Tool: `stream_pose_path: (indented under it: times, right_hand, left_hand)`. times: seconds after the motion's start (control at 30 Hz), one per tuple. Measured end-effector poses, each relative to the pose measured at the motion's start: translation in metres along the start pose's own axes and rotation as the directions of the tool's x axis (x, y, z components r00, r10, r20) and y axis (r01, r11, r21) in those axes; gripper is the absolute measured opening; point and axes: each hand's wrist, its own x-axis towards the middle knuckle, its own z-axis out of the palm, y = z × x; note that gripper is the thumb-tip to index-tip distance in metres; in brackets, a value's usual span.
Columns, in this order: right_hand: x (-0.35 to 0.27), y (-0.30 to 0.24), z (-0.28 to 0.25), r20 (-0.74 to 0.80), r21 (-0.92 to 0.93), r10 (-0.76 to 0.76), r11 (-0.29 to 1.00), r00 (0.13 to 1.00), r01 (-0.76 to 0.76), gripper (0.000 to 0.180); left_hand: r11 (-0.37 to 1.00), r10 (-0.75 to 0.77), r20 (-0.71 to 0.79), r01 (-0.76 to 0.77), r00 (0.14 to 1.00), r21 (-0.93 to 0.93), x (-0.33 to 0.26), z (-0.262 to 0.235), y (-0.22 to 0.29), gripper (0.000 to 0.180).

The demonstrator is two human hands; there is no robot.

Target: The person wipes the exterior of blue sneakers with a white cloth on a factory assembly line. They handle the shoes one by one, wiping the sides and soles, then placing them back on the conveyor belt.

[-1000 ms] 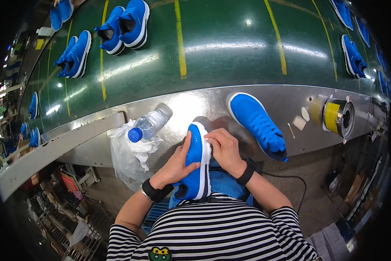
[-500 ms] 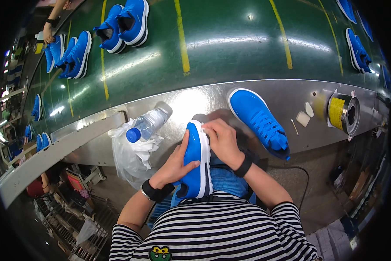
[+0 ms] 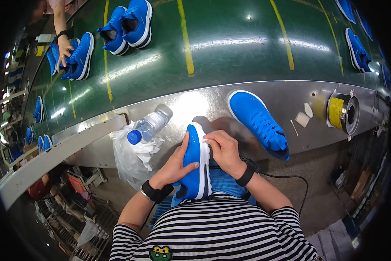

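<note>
A blue sneaker with a white sole is held upright on its heel end against my lap, its toe pointing away from me. My left hand grips it from the left, thumb across the upper. At the right edge of the sole, near the toe, my right hand is closed in a pinch. Whatever small thing sits between those fingertips is too hidden to name. The second blue sneaker lies on the metal ledge to the right, laces toward me.
Beyond the metal ledge, a green conveyor belt carries several blue sneakers. A co-worker's hand touches shoes at far left. Left on the ledge: a water bottle and plastic bag. Right: a cotton swab, pad, and tin can.
My right hand has slid slightly toward me along the sole edge. The belt's left-hand shoes have shifted a little right. The co-worker's hand has come down onto the shoes.
</note>
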Motion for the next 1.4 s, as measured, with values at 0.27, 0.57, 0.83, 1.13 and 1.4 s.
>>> stream_pose_path:
  times: [0.27, 0.57, 0.83, 1.13, 1.4]
  right_hand:
    - [0.006, 0.003, 0.001, 0.018, -0.026, -0.019, 0.999, 1.000, 0.020, 0.010]
    - [0.016, 0.012, -0.007, 0.272, 0.492, 0.495, 0.665, 0.825, -0.561, 0.014]
    - [-0.003, 0.033, 0.002, 0.380, 0.410, 0.617, 0.555, 0.689, -0.724, 0.009]
    - [0.019, -0.004, 0.001, 0.149, 0.033, 0.104, 0.993, 0.983, -0.110, 0.011]
    - [-0.052, 0.003, -0.010, 0.203, -0.092, -0.009, 0.995, 0.979, 0.028, 0.010]
  left_hand:
    - [0.998, 0.004, -0.004, -0.005, 1.000, -0.057, 0.001, 0.001, 0.000, 0.094]
    - [0.999, 0.002, 0.002, -0.002, 1.000, -0.047, 0.000, 0.000, 0.004, 0.094]
    - [0.999, -0.001, -0.004, 0.001, 1.000, -0.053, -0.002, -0.001, 0.001, 0.094]
    - [0.997, 0.017, -0.030, -0.020, 0.999, -0.079, -0.002, 0.003, -0.002, 0.094]
    - [0.982, 0.011, -0.044, -0.019, 0.999, -0.187, 0.000, 0.005, -0.006, 0.091]
